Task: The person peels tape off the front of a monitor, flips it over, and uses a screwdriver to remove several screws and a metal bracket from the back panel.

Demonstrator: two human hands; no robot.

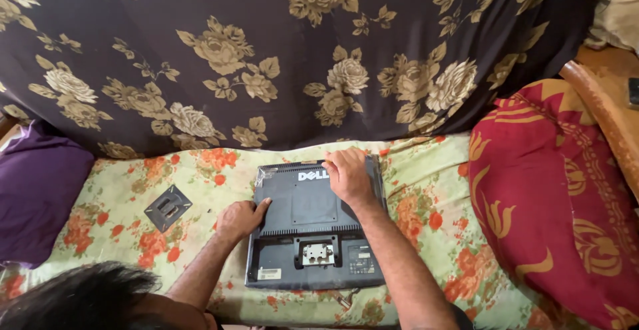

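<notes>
A dark drape with tan roses (pixel 266 57) hangs behind a bed spread with green floral sheet (pixel 120 197), flanked by a purple pillow (pixel 36 197) and red patterned cushion (pixel 552 203) in daylight.

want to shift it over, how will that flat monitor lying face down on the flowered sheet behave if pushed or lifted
The monitor looks like a rigid plastic shell, so it probably moves as one stiff slab. Lying flat, it seems unlikely to tip. On the soft flowered sheet it may drag and bunch the cloth rather than slide. The right hand and left hand rest on it.
</notes>
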